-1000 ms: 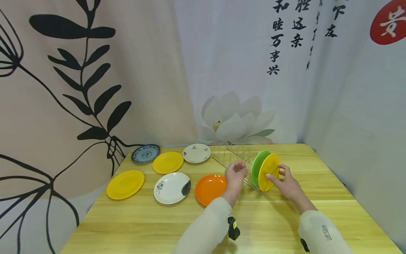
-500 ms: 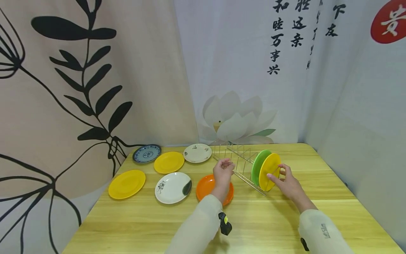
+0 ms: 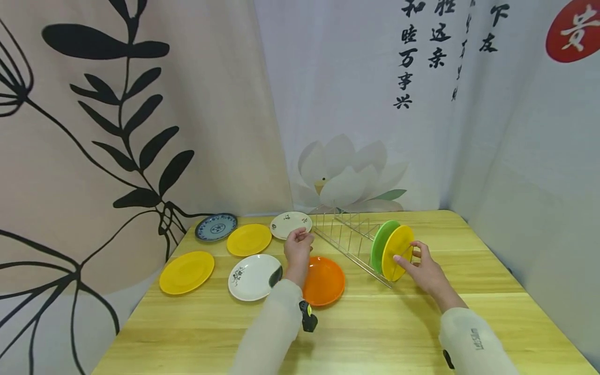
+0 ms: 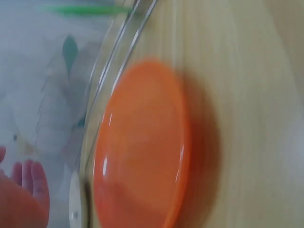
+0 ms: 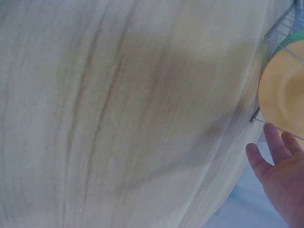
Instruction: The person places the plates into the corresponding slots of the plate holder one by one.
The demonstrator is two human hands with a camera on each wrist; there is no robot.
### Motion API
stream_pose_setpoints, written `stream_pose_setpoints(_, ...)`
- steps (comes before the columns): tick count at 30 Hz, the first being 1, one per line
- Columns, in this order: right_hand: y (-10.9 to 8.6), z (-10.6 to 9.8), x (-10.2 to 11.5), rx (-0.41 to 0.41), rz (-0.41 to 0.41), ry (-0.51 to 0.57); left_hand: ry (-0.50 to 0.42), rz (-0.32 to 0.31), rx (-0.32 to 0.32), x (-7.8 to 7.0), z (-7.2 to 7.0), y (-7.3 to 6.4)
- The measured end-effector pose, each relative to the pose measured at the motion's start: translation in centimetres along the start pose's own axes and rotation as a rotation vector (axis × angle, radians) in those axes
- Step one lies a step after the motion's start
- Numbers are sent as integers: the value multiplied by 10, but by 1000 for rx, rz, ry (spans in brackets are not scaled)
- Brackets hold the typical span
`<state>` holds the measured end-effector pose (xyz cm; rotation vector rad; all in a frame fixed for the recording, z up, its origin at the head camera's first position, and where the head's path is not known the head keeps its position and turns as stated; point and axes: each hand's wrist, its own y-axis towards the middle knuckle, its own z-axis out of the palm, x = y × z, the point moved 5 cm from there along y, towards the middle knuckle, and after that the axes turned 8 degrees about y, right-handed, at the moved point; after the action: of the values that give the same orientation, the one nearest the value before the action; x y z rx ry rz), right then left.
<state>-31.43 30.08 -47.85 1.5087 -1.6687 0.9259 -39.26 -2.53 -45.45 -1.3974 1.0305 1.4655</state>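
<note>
My left hand (image 3: 298, 250) is in the air over the table, between the white plate with floral motifs (image 3: 290, 225) and the orange plate (image 3: 326, 281), with nothing in its grasp. Its fingers (image 4: 32, 178) show at the lower left of the left wrist view. At the near end of the wire dish rack (image 3: 349, 250), my right hand (image 3: 425, 268) touches the end wire with its fingertips, close beside a yellow plate (image 3: 396, 255). That plate stands on edge in the rack, in front of a green plate (image 3: 382, 242).
Left of the rack, several plates lie flat: a white one with a dark leaf (image 3: 253, 278), a yellow one (image 3: 187, 273), another yellow one (image 3: 248, 240) and a blue patterned one (image 3: 215, 227). A printed curtain (image 3: 225, 130) hangs behind the wooden table (image 3: 197, 333).
My left hand has moved left, away from the rack and past the orange plate, uncovering more of both. My right hand has stayed at the rack's end. The standing plates look unmoved.
</note>
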Motion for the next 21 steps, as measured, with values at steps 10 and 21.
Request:
stream_pose_setpoints(10, 2, 0, -2, 1, 1, 2, 72, -19, 78, -9, -58, 35)
stream_pose_setpoints(21, 2, 0, -2, -3, -6, 10, 246, -51, 68, -11, -140, 61)
